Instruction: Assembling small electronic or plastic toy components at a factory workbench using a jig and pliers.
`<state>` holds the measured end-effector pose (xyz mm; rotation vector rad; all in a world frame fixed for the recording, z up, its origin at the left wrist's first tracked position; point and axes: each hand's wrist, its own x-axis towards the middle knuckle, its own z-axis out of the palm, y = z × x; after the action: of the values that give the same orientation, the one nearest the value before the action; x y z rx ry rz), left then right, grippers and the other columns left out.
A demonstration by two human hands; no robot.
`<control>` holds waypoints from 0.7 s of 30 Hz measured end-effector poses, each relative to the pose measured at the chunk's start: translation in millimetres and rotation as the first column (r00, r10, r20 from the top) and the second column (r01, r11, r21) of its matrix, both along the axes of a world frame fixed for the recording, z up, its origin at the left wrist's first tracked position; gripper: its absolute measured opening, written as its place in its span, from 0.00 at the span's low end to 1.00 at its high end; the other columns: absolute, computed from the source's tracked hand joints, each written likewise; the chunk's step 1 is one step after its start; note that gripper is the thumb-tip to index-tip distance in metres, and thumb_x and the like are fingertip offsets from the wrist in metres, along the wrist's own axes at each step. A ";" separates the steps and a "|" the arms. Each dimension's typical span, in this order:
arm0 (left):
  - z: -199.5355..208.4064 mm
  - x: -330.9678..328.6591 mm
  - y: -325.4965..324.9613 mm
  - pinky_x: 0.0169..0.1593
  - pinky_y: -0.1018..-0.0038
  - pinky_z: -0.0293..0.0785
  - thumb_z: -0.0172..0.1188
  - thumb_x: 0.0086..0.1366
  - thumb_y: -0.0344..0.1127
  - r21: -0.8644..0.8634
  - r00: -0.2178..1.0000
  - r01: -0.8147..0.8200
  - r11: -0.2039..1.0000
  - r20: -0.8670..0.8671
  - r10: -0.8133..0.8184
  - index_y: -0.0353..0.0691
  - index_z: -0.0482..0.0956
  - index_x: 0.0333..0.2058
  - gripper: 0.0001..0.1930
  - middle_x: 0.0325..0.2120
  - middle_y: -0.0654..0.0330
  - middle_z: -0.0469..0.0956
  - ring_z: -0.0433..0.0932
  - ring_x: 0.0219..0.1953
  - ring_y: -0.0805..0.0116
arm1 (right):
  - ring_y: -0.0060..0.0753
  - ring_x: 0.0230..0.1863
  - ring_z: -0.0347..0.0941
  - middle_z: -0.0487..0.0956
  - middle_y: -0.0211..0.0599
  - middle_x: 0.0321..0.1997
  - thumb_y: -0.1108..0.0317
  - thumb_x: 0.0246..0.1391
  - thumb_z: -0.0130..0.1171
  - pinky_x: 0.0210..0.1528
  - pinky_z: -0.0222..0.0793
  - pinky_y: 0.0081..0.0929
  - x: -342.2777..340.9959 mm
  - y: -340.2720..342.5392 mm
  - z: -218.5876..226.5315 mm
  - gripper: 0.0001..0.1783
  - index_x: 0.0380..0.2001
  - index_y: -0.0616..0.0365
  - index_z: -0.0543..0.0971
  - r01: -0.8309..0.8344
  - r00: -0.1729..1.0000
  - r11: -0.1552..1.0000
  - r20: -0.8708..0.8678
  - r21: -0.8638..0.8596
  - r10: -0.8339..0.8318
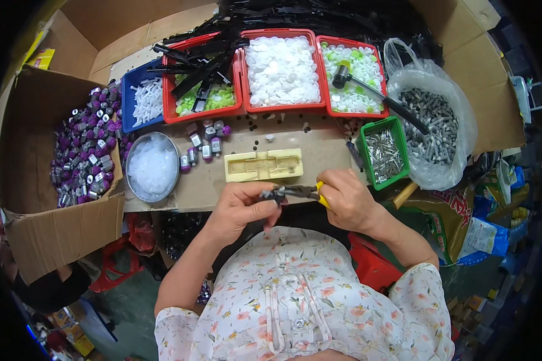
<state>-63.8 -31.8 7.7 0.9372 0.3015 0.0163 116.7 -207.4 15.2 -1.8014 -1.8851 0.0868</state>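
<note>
My left hand (242,210) is closed, pinching a small dark part with a metal piece (273,194) between thumb and fingers; its exact kind is too small to make out. Wrapped round the yellow handles of a pair of pliers (303,191) is my right hand (349,200). The pliers' jaws point left and meet the small part. Just beyond my hands, a cream block (264,173) with a stepped recess lies on the bench. Several silver-and-purple capped pieces (206,151) stand to its left, near a round metal bowl (153,166) of clear whitish bits.
At the back stand red bins of white discs (282,71) and green-white discs (355,57), the latter with a hammer (376,93) across it. A green bin (384,155) of metal pins and a bag (430,129) of grey parts are right. A cardboard box (54,225) stands left.
</note>
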 end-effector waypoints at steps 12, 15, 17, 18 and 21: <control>-6.3 -28.6 16.3 0.26 0.73 0.72 0.61 0.65 0.37 -0.415 0.976 0.213 0.885 0.131 -0.174 0.27 0.77 0.39 0.15 0.20 0.55 0.77 0.75 0.20 0.68 | 0.40 0.39 0.73 0.75 0.39 0.39 0.74 0.37 0.62 0.43 0.63 0.37 -14.1 23.5 8.8 0.11 0.29 0.59 0.75 -0.093 0.996 0.996 0.014 -0.014 0.094; -4.5 -57.6 27.3 0.29 0.73 0.76 0.58 0.67 0.33 -0.096 0.976 0.115 0.989 -0.174 -0.130 0.26 0.77 0.40 0.12 0.21 0.55 0.77 0.77 0.21 0.67 | 0.45 0.41 0.72 0.74 0.41 0.40 0.77 0.35 0.62 0.43 0.63 0.38 -1.1 29.3 -0.4 0.11 0.28 0.58 0.75 -0.031 0.998 0.999 -0.046 -0.007 0.031; -23.9 -90.2 32.9 0.33 0.72 0.78 0.59 0.66 0.35 0.263 0.888 0.208 0.942 -0.456 -0.069 0.27 0.78 0.42 0.14 0.23 0.56 0.79 0.79 0.24 0.66 | 0.48 0.43 0.71 0.74 0.43 0.41 0.79 0.36 0.61 0.44 0.63 0.40 10.7 26.2 -7.7 0.13 0.30 0.59 0.76 0.019 0.999 0.999 -0.041 -0.040 -0.021; -34.1 -108.3 36.1 0.34 0.72 0.78 0.60 0.65 0.35 0.430 0.845 0.304 0.850 -0.534 -0.032 0.27 0.79 0.43 0.15 0.25 0.54 0.80 0.80 0.25 0.66 | 0.49 0.43 0.70 0.73 0.44 0.41 0.79 0.36 0.61 0.45 0.64 0.41 15.8 25.9 -11.1 0.13 0.31 0.61 0.76 0.118 0.993 0.991 -0.020 -0.059 -0.119; -51.3 -152.6 33.3 0.36 0.68 0.78 0.62 0.62 0.36 0.709 0.793 0.453 0.541 -0.597 0.118 0.28 0.80 0.41 0.15 0.27 0.48 0.82 0.82 0.29 0.60 | 0.51 0.45 0.68 0.72 0.46 0.44 0.79 0.37 0.61 0.45 0.64 0.42 28.3 24.1 -21.0 0.15 0.34 0.63 0.76 0.248 0.969 0.963 0.015 -0.106 -0.248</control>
<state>-216.4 1.5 -43.6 1.9595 0.8283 -0.3743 145.1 -183.3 -5.9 -2.0958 -1.6677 0.0981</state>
